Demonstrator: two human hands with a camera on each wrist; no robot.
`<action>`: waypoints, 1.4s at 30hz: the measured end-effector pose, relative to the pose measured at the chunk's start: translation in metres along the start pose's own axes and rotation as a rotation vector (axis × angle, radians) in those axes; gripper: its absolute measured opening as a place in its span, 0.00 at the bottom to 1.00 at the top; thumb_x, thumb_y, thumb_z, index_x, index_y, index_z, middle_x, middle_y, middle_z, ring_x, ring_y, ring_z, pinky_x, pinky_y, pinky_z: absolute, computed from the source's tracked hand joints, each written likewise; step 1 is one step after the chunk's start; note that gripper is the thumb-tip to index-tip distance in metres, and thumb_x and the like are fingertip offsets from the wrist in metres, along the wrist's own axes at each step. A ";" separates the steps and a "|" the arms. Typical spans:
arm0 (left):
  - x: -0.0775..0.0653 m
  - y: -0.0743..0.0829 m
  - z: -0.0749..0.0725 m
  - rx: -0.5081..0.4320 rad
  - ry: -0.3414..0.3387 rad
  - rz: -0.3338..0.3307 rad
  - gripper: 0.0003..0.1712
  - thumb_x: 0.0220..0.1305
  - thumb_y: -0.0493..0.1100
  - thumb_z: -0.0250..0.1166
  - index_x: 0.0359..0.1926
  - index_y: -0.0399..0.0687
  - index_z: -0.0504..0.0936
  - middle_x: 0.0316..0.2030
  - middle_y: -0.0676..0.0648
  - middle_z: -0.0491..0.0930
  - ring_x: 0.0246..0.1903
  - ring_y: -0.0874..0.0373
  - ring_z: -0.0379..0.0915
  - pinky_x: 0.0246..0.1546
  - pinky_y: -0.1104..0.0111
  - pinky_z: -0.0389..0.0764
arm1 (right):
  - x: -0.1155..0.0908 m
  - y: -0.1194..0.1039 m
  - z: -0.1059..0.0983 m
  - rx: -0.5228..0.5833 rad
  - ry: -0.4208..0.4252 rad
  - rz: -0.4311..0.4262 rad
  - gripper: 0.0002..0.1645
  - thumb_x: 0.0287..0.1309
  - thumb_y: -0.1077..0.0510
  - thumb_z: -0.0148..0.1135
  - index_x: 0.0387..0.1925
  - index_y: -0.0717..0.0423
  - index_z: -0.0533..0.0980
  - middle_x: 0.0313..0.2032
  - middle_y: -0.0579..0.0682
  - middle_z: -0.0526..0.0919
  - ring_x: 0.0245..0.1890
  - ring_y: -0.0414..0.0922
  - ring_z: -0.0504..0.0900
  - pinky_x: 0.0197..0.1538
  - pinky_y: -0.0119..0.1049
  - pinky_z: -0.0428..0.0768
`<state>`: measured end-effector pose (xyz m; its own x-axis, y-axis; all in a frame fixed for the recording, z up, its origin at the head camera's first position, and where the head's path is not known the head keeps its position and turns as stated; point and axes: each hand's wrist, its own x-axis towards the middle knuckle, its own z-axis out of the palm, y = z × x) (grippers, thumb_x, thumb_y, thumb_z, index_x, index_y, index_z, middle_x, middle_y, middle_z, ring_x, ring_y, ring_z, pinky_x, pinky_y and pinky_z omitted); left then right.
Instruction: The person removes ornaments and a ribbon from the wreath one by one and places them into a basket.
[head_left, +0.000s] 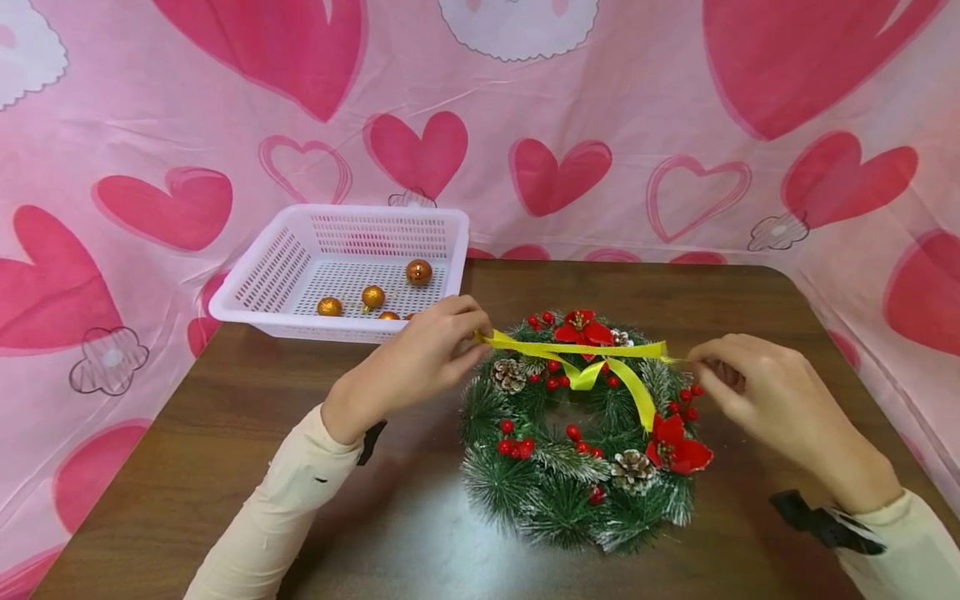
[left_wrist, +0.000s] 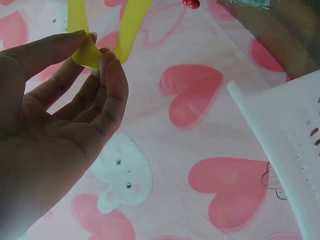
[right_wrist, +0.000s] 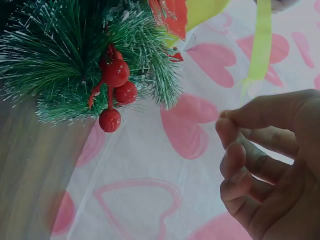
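A green wreath (head_left: 558, 512) with red berries, red flowers and frosted pine cones lies on the table. Yellow ribbon (head_left: 585, 350) stretches straight across its far part, while a looser length curls down over the middle toward a red flower (head_left: 677, 447). Thumb and fingertips of my left hand (head_left: 423, 354) pinch a fold of ribbon, seen up close in the left wrist view. At the ribbon's frayed right end, my right hand (head_left: 783, 404) pinches thumb to index finger on a fine thread; the other fingers curl loosely in the right wrist view.
A white slotted basket (head_left: 300, 323) stands at the back left, with several golden baubles inside, one being a larger ball (head_left: 418, 272). Pink heart-patterned cloth (head_left: 555, 92) hangs behind the brown wooden table (head_left: 217, 450).
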<state>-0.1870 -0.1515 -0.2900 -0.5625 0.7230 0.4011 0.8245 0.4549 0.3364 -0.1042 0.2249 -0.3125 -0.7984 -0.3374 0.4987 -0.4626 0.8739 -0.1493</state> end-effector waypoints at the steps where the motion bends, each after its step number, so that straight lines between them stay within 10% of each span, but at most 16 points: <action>1: 0.000 0.000 -0.001 -0.005 0.001 -0.005 0.04 0.61 0.36 0.70 0.37 0.44 0.84 0.35 0.51 0.77 0.35 0.56 0.73 0.36 0.69 0.76 | 0.000 0.000 0.001 0.002 0.006 0.003 0.13 0.44 0.67 0.71 0.34 0.51 0.84 0.26 0.37 0.78 0.24 0.35 0.70 0.28 0.25 0.68; 17: -0.002 0.001 0.004 -0.003 -0.102 0.027 0.04 0.64 0.41 0.69 0.34 0.46 0.85 0.40 0.50 0.80 0.39 0.59 0.75 0.39 0.70 0.78 | -0.001 -0.019 0.032 0.273 -0.082 -0.112 0.20 0.46 0.67 0.76 0.42 0.50 0.84 0.40 0.40 0.83 0.40 0.37 0.81 0.45 0.18 0.75; 31: -0.001 0.000 0.019 -0.006 -0.122 -0.005 0.11 0.61 0.34 0.69 0.45 0.42 0.82 0.43 0.49 0.78 0.37 0.59 0.75 0.39 0.70 0.79 | -0.002 -0.025 0.046 0.040 -0.177 0.089 0.21 0.53 0.59 0.72 0.49 0.61 0.81 0.44 0.56 0.84 0.42 0.54 0.83 0.42 0.57 0.81; 42: -0.001 -0.005 0.022 -0.060 -0.165 0.020 0.21 0.58 0.23 0.53 0.47 0.42 0.82 0.43 0.48 0.83 0.38 0.60 0.78 0.41 0.70 0.79 | -0.005 -0.017 0.055 0.071 -0.186 -0.158 0.28 0.48 0.70 0.71 0.53 0.50 0.82 0.36 0.44 0.78 0.37 0.40 0.70 0.34 0.37 0.73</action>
<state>-0.1897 -0.1431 -0.3107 -0.5242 0.8095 0.2643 0.8277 0.4114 0.3816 -0.1141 0.1924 -0.3594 -0.7679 -0.5324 0.3563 -0.6082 0.7805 -0.1444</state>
